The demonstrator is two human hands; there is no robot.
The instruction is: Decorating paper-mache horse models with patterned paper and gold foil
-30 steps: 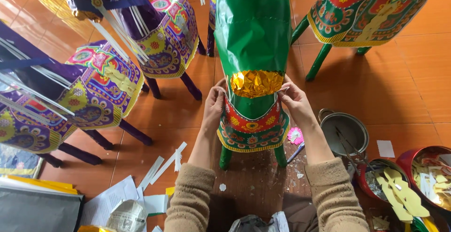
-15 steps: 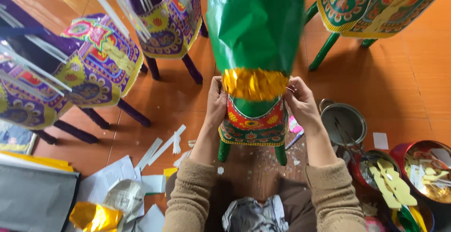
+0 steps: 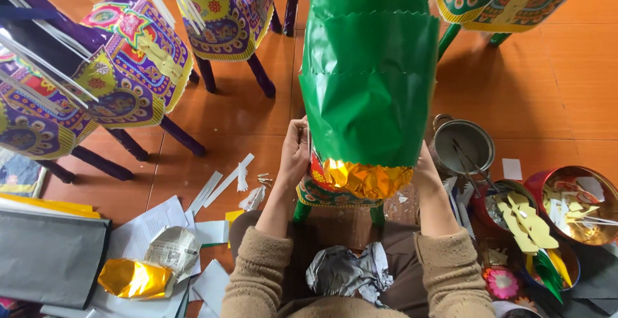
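- The green paper figure (image 3: 370,86) stood on the orange floor (image 3: 547,86) straight in front of you, between your knees, with your two hands at its lower end.
- Done, as far as the view showed: green paper covered the body, a zigzag-edged overlap ran across its upper part, and a gold foil band (image 3: 365,179) ringed the bottom edge above the patterned skirt (image 3: 325,192) and green legs (image 3: 301,212).
- Left, by my judgement: the band looked crumpled and only half settled, so pressing it flat probably remained.
- Your left hand (image 3: 295,154) lay against the figure's left side, fingers (image 3: 299,131) nearly straight and close together, pressing on the paper rather than gripping.
- Your right hand (image 3: 426,171) sat on the opposite side, mostly hidden behind the green body; you could not tell how far its fingers were spread, only that it touched the figure near the band.
- Close by lay a metal pot (image 3: 463,144), red bowls (image 3: 573,205) of cut-outs and paper scraps (image 3: 225,179).
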